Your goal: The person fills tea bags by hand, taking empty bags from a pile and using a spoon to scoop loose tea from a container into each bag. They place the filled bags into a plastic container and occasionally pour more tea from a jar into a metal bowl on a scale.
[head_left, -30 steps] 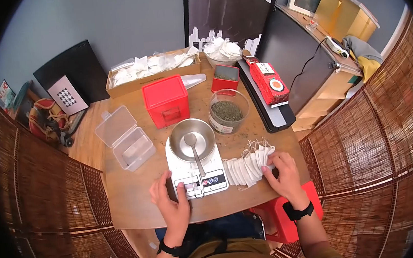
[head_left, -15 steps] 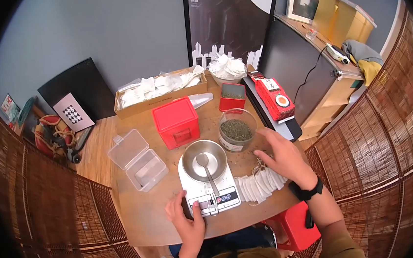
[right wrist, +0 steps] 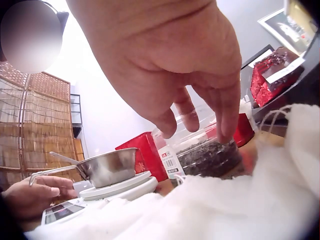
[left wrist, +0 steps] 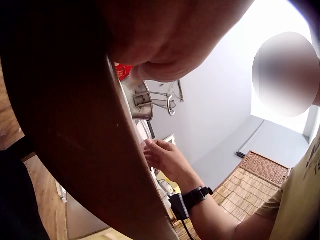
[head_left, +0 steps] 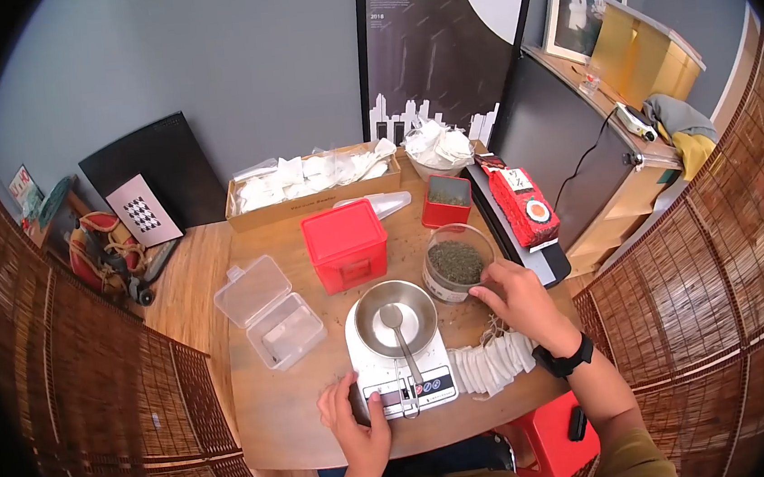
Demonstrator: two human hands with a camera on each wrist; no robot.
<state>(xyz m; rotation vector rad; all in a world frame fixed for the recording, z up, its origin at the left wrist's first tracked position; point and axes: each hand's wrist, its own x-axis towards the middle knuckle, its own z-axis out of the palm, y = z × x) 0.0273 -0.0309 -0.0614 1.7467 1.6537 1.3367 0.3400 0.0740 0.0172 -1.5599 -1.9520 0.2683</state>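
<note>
My right hand (head_left: pixel 526 303) is at the near right side of a clear plastic jar (head_left: pixel 461 291) of dried green leaves, with its fingertips right at the wall. In the right wrist view its fingers (right wrist: pixel 229 115) hang loosely down in front of the jar. My left hand (head_left: pixel 354 423) rests at the front left corner of a white digital scale (head_left: pixel 356 354), its thumb by the display. On the scale sits a metal bowl (head_left: pixel 371 305) with a wire handle, and a spoon (head_left: pixel 401 332) lies in it. A row of filled white cloth bags (head_left: pixel 493 365) lies under my right wrist.
Left of the scale stands an open clear plastic box (head_left: pixel 285 329). Behind are a red lidded box (head_left: pixel 344 242), a red tin (head_left: pixel 445 201) of leaves and a carton (head_left: pixel 306 201) of white bags. A red vacuum pack (head_left: pixel 522 208) lies on a black appliance at the right.
My right hand has left the row of cloth bags and moved forward to the jar. My left hand stays at the scale. The head view has shifted, with everything lower in it.
</note>
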